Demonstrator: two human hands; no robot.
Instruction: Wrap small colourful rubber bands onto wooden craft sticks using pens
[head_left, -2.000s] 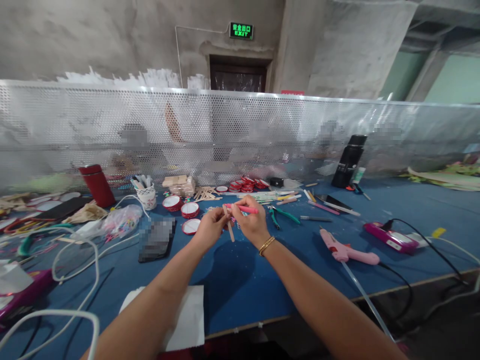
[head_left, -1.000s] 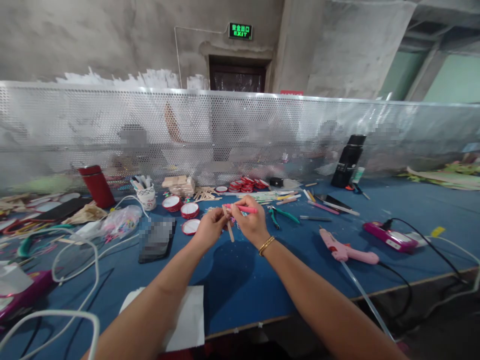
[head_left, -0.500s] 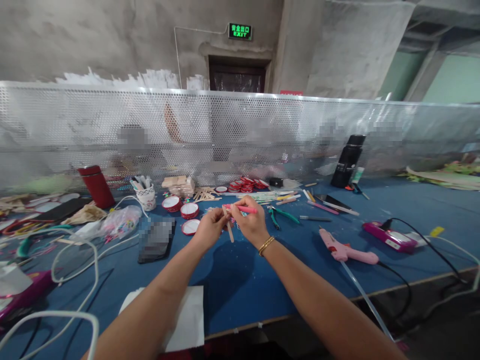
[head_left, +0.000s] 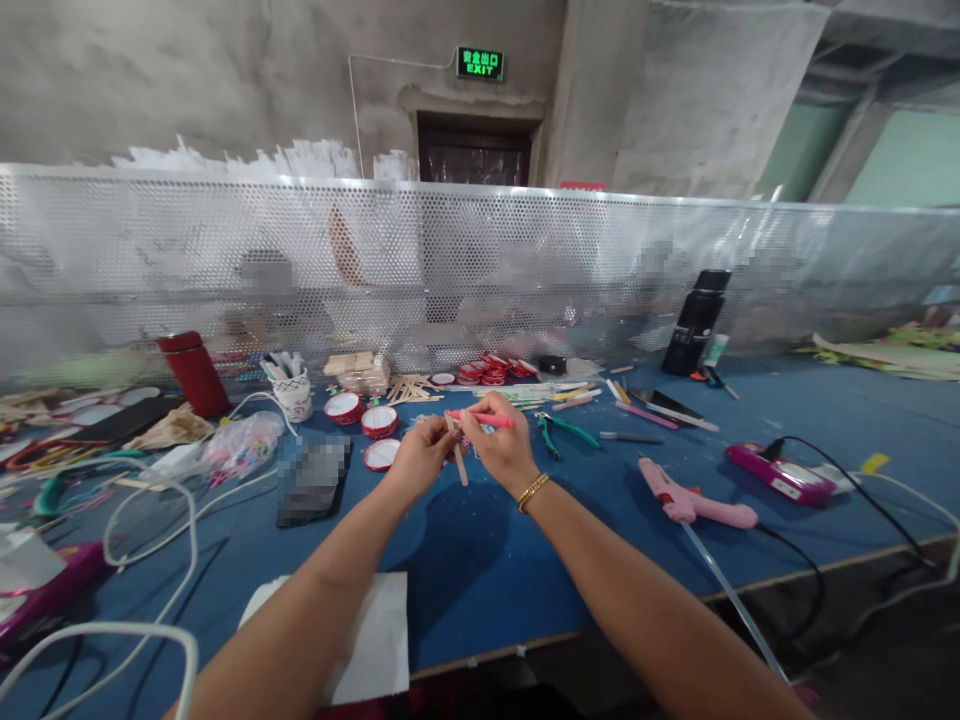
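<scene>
Over the middle of the blue table, my left hand (head_left: 421, 455) pinches a flat wooden craft stick (head_left: 460, 466), which points down toward me. My right hand (head_left: 501, 447) is closed round a pink marker pen (head_left: 491, 419) lying almost level, its left end at the top of the stick. The fingertips of both hands nearly meet there, so the exact contact is hidden. Left of my hands lie round red-rimmed discs with white faces (head_left: 379, 420). To the right, green-handled pliers (head_left: 564, 434) rest on the table.
A pink glue gun (head_left: 697, 503) with a cable lies to the right, near a purple box (head_left: 780, 474). A phone (head_left: 313, 480), a cup of pens (head_left: 291, 395) and a red flask (head_left: 193, 374) stand or lie left. Behind runs a perforated metal screen (head_left: 480, 270).
</scene>
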